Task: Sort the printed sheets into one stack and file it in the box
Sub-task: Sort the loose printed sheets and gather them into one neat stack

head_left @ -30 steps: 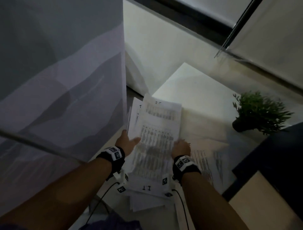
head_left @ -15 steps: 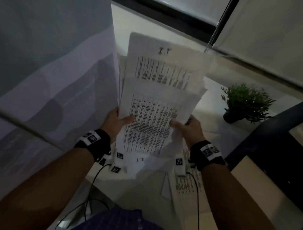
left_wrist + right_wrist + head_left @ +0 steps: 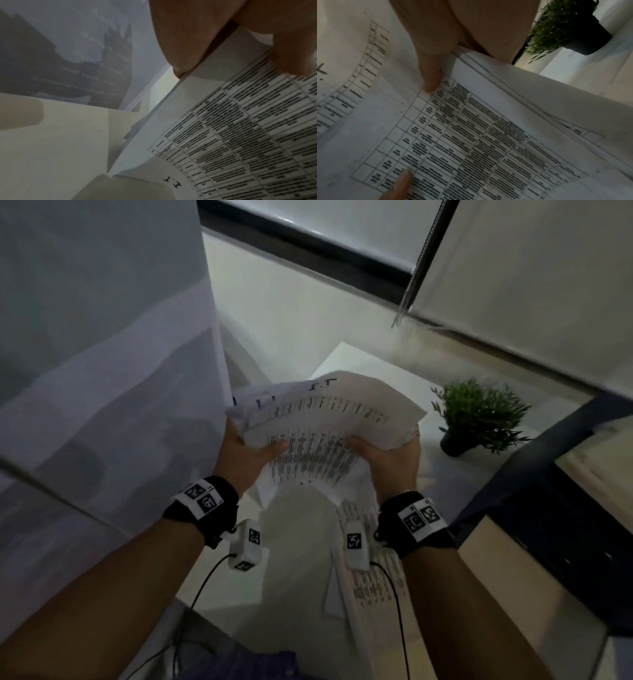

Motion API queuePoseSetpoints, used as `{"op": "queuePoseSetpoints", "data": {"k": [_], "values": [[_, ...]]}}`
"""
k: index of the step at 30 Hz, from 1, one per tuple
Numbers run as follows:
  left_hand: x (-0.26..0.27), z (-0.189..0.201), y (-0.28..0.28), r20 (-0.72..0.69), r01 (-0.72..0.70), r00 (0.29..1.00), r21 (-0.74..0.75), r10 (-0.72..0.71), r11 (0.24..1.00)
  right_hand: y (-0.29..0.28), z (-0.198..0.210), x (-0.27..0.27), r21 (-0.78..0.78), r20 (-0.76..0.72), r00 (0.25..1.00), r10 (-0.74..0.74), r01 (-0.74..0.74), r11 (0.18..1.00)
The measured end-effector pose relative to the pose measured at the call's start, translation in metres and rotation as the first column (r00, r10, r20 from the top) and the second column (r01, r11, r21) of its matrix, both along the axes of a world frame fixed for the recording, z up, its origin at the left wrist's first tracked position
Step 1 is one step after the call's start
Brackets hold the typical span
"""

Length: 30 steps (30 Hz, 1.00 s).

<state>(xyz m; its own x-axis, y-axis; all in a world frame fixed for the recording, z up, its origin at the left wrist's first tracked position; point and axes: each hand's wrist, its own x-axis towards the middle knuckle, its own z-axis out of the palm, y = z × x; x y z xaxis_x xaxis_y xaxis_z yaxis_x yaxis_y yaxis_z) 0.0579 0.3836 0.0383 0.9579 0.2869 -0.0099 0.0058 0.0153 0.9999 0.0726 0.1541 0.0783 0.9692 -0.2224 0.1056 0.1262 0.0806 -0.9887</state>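
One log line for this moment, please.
stage: gathering | left hand: grips stack of printed sheets | right hand: grips stack | stack: lifted, uneven | loose sheets: on table

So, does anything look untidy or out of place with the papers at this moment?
Yes. The stack of printed sheets, gripped by the left hand and right hand, is fanned and bent, edges not aligned. More sheets lie loose on the white table.

Dim, grainy frames (wide-angle warped edges); wrist views blurred.
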Motion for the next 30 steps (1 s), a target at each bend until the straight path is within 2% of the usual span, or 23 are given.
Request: {"op": "queuePoseSetpoints", "data": {"k": [4, 7, 10, 14, 18, 22, 25, 28, 30], "values": [[0.009, -0.01, 0.005, -0.034, 0.041, 0.999, -0.024, -0.042, 0.999, 0.001, 0.003, 0.002, 0.01, -0.031, 0.999, -0.021, 0.021, 1.0], [0.012, -0.015, 0.005, -0.061, 0.083, 0.995, 0.01, -0.082, 0.997, 0.001, -0.005, 0.003, -0.093, -0.073, 0.997, -0.007, 0.001, 0.996], [0.015, -0.013, 0.001, -0.049, 0.061, 0.997, 0.021, -0.059, 0.998, 0.007, -0.011, -0.001, -0.134, -0.053, 0.994, -0.092, 0.084, 0.987], [0.017, -0.01, -0.003, -0.018, 0.059, 0.998, 0.013, -0.059, 0.998, 0.013, -0.014, -0.006, -0.073, -0.036, 0.991, -0.125, 0.122, 0.99], [0.025, -0.001, 0.003, -0.04, 0.142, 0.989, -0.008, -0.142, 0.99, 0.017, -0.001, -0.002, 0.013, -0.014, 0.999, -0.041, 0.041, 0.999], [0.03, 0.002, 0.004, -0.049, 0.148, 0.988, 0.043, -0.146, 0.988, 0.008, 0.001, 0.004, 0.07, 0.018, 0.999, -0.031, 0.029, 0.997], [0.028, -0.016, 0.003, -0.128, 0.183, 0.976, 0.065, -0.173, 0.981, 0.003, -0.025, 0.007, -0.08, -0.086, 0.996, 0.002, -0.009, 0.997], [0.029, -0.017, 0.001, -0.162, 0.137, 0.98, 0.106, -0.119, 0.985, -0.011, -0.057, 0.011, -0.162, -0.249, 0.967, 0.047, -0.09, 0.983], [0.035, -0.014, 0.003, -0.152, 0.124, 0.983, 0.135, -0.104, 0.983, -0.031, -0.076, 0.012, -0.357, -0.412, 0.908, -0.081, -0.079, 0.931]]}}
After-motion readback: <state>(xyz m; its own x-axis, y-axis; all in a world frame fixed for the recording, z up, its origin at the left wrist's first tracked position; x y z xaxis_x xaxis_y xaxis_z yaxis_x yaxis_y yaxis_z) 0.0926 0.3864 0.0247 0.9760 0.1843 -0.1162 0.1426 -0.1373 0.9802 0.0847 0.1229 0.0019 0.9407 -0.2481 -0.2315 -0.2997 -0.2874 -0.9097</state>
